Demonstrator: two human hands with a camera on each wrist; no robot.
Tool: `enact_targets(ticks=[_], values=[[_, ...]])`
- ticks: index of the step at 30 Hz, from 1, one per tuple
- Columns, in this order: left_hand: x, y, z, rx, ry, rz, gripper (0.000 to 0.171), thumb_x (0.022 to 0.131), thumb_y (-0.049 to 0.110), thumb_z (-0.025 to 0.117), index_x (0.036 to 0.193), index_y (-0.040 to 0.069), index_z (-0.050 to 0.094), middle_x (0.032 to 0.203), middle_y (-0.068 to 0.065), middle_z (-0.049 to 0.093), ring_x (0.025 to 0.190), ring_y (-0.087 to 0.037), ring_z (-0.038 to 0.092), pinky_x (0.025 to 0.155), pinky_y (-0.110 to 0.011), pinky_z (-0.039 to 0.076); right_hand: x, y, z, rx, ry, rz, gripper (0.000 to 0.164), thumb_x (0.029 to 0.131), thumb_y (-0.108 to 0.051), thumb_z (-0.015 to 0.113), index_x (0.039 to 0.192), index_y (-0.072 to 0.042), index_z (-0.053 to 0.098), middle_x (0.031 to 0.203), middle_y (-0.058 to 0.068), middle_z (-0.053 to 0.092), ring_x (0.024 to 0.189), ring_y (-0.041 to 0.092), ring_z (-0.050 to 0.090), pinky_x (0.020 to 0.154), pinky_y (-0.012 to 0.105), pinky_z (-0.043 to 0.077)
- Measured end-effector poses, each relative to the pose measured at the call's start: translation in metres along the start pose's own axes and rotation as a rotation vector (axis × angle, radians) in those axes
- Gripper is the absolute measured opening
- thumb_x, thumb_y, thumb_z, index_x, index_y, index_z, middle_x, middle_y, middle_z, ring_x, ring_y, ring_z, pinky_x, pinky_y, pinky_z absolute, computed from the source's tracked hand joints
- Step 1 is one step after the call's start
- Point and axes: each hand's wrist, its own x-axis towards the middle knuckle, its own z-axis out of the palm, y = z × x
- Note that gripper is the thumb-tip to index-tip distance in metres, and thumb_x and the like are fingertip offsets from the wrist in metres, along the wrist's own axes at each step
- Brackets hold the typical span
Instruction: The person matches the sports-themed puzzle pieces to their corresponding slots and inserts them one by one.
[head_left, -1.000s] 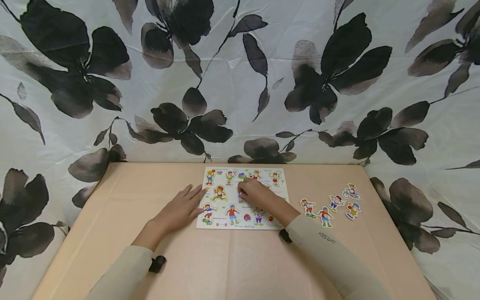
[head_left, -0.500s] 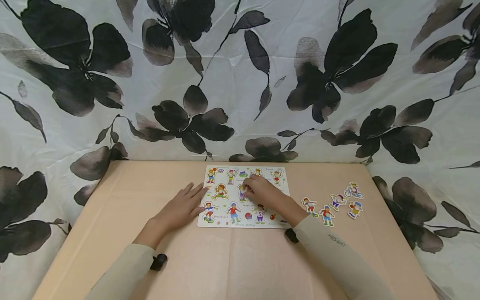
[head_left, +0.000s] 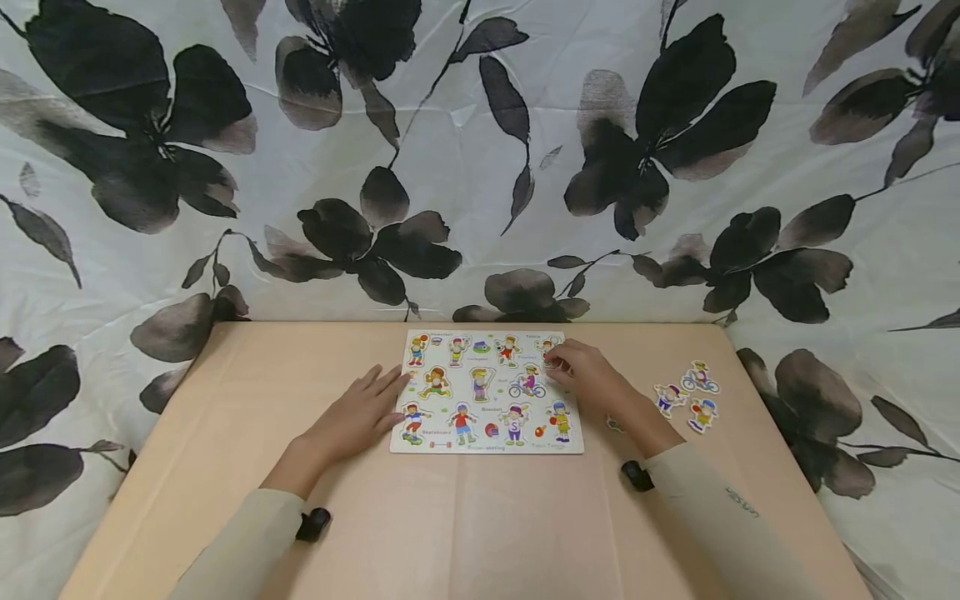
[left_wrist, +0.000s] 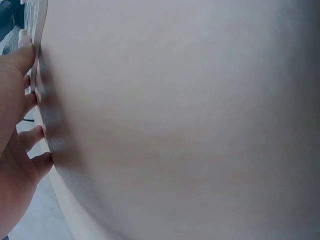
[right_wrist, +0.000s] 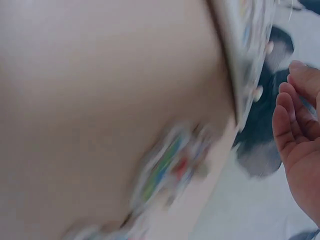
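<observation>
Your cartoon-figure puzzle board lies at the far edge of a pale tan table, before a floral cloth.
Faint creases run down the tabletop [head_left: 450,525]; behind it hangs white cloth [head_left: 472,150] printed with dark flowers and leaves. Your left hand [head_left: 363,411], fingers spread, rests at the left edge of the puzzle board [head_left: 540,410]. Your right hand [head_left: 596,377] is bunched by its upper right corner; whether it pinches a piece, you cannot tell. Three loose figure pieces [head_left: 702,415] lie to the right, another partly hidden beneath your right forearm.
</observation>
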Motion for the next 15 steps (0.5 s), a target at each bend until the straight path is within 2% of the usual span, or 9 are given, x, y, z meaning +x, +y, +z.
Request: enact_targets(ticks=[6, 10, 15], values=[[0.000, -0.002, 0.001, -0.010, -0.005, -0.001, 0.069, 0.105, 0.043, 0.057, 0.163, 0.014, 0.033, 0.171, -0.010, 0.027, 0.157, -0.045, 0.020, 0.126, -0.063, 0.023, -0.025, 0.041, -0.010, 0.013, 0.068, 0.046, 0.021, 0.099, -0.017, 0.071, 0.117, -0.006, 0.071, 0.107, 0.006, 0.066, 0.097, 0.021, 0.065, 0.084, 0.040, 0.059], [0.000, -0.002, 0.002, -0.010, -0.008, -0.005, 0.070, 0.105, 0.044, 0.056, 0.163, 0.014, 0.032, 0.171, -0.009, 0.027, 0.158, -0.044, 0.020, 0.126, -0.063, 0.023, -0.045, 0.072, -0.020, 0.024, 0.091, 0.108, 0.024, 0.102, -0.021, 0.068, 0.122, -0.007, 0.069, 0.110, 0.007, 0.065, 0.098, 0.024, 0.064, 0.085, 0.043, 0.059], [-0.001, -0.002, 0.002, -0.013, -0.001, -0.001, 0.069, 0.105, 0.043, 0.057, 0.163, 0.014, 0.033, 0.171, -0.010, 0.028, 0.157, -0.045, 0.020, 0.126, -0.063, 0.023, -0.071, 0.105, -0.037, -0.004, 0.183, 0.130, 0.026, 0.100, -0.017, 0.070, 0.121, -0.003, 0.069, 0.113, 0.013, 0.067, 0.097, 0.030, 0.066, 0.081, 0.047, 0.059]])
